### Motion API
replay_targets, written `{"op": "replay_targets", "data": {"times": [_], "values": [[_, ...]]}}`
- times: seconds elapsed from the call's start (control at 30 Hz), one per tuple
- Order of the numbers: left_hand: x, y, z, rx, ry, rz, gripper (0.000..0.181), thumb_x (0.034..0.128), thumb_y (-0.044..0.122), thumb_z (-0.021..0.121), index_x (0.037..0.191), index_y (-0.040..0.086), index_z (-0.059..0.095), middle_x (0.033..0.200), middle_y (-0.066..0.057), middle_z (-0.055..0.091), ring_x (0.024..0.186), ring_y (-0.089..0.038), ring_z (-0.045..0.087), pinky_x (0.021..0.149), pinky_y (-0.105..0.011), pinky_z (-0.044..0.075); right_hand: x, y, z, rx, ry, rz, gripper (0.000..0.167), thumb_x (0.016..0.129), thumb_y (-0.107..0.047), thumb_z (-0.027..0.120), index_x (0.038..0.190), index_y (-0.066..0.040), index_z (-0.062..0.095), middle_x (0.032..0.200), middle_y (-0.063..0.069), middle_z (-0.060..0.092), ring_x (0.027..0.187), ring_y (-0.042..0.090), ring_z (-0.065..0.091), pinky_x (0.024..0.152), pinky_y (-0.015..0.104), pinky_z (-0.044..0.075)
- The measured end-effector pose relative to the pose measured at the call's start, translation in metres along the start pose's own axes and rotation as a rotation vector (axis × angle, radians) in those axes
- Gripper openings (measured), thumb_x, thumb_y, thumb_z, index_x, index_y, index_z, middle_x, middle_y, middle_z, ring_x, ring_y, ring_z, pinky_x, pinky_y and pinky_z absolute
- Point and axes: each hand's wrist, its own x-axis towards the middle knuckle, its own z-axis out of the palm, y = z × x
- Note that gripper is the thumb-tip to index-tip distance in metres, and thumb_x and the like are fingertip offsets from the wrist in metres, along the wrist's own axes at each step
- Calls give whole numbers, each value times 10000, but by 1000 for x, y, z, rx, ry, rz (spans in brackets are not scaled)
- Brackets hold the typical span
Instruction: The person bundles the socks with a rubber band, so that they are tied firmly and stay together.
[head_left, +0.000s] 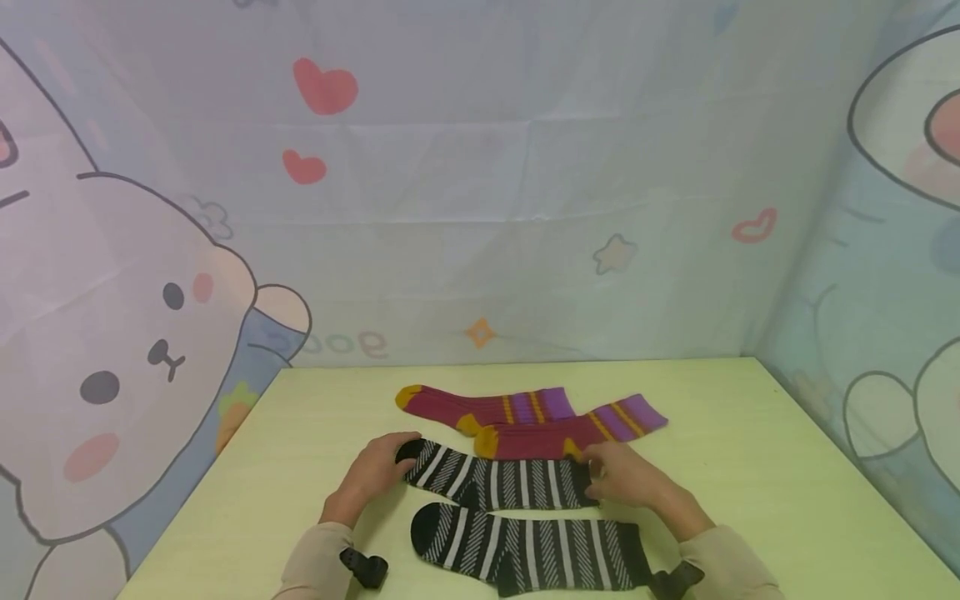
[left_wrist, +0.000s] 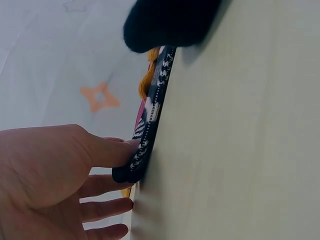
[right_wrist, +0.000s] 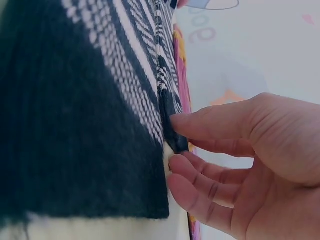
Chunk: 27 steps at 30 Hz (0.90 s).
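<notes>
Two black socks with white stripes lie flat, one in front of the other. My left hand (head_left: 375,471) pinches the black toe of the farther striped sock (head_left: 525,483) between thumb and fingers; the left wrist view shows this hand (left_wrist: 65,175) at the toe (left_wrist: 125,174). At the cuff end of the same sock, my right hand (head_left: 626,475) pinches the edge, thumb on top, as the right wrist view shows of the hand (right_wrist: 250,155). The nearer striped sock (head_left: 555,554) lies untouched in front.
Behind the striped socks lie two maroon socks with yellow toes and purple cuffs, one farther back (head_left: 450,406) and one nearer (head_left: 525,440), partly overlapping. They rest on a pale yellow-green table (head_left: 750,467). A printed cloth (head_left: 480,192) hangs behind and at the sides.
</notes>
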Motion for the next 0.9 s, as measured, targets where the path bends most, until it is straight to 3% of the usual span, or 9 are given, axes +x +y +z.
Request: {"op": "replay_targets", "data": {"times": [0.17, 0.3, 0.5, 0.6, 0.9], "values": [[2, 2, 1, -12, 15, 22, 394, 895, -3, 709, 1284, 27, 653, 1275, -194, 635, 1222, -421, 553, 1012, -553, 424, 0, 1, 1, 31, -3, -35, 420, 738, -3, 811, 1125, 87, 673, 1117, 198, 674, 986, 379, 639, 807, 475, 547], [3, 3, 2, -33, 23, 16, 370, 882, -25, 713, 1244, 44, 689, 1243, -177, 656, 1212, -407, 566, 994, -547, 443, 1, 0, 2, 54, -10, -41, 378, 732, 30, 798, 1091, 77, 689, 1101, 193, 673, 881, 284, 637, 725, 382, 550], [2, 3, 3, -35, 33, 7, 325, 866, -39, 723, 1176, 59, 733, 1204, -155, 676, 1188, -396, 583, 964, -538, 468, 3, 2, 3, 56, -9, -67, 332, 729, 44, 781, 1044, 105, 699, 1033, 182, 671, 868, 224, 606, 700, 313, 529], [2, 2, 4, -30, 33, -4, 320, 863, -28, 731, 1176, 37, 725, 1207, -169, 668, 1184, -402, 583, 961, -536, 471, 3, 0, 3, 69, -7, -72, 318, 722, 54, 770, 1023, 127, 696, 941, 151, 650, 736, 163, 570, 631, 281, 508], [4, 5, 4, -27, 56, -33, 361, 847, -16, 755, 1200, -36, 683, 1207, -217, 650, 1170, -418, 586, 961, -529, 473, 3, -8, 5, -39, 85, -80, 352, 656, 67, 761, 998, 115, 694, 908, 84, 583, 826, 184, 504, 730, 334, 499]]}}
